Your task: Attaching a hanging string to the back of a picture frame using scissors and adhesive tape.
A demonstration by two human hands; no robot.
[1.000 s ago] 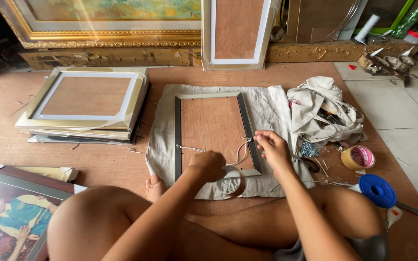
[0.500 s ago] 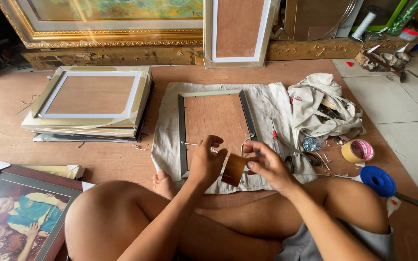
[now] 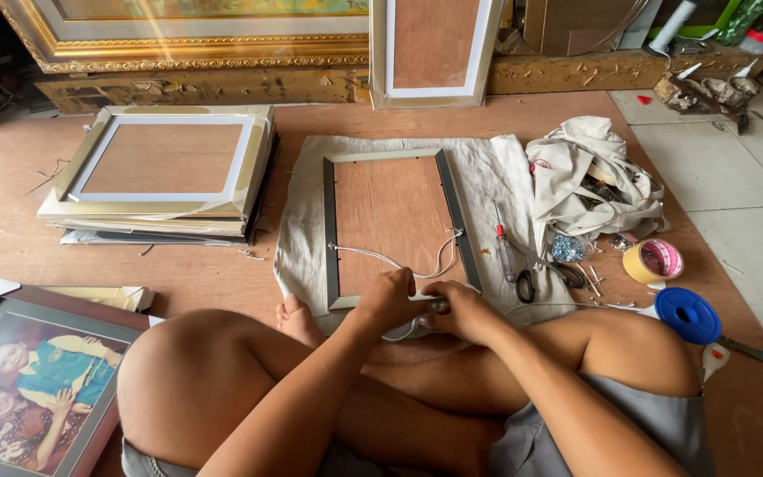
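The fingers of the left hand (image 3: 388, 300) and the right hand (image 3: 463, 309) are curled shut together around a small dark object (image 3: 439, 306) at the near edge of the picture frame (image 3: 395, 225); what the object is cannot be told. The frame lies face down on a grey cloth (image 3: 496, 177), its brown backing up, with a white cord (image 3: 417, 265) looped across its lower half.

Just right of the frame lie a clear-handled screwdriver (image 3: 503, 247) and black scissors (image 3: 540, 278). Farther right sit a yellow roll of tape (image 3: 653, 261) with a pink core, a round blue spool (image 3: 688, 314), and a crumpled white bag (image 3: 598, 181). At left, 1 stack of pale frames (image 3: 165, 172) rests face down, and a framed portrait (image 3: 24, 380) lies by the knee.

Compared with 0.5 s ago, both hands have dropped from above the backing to the frame's near edge, and the brown tape roll then held between them is no longer visible.
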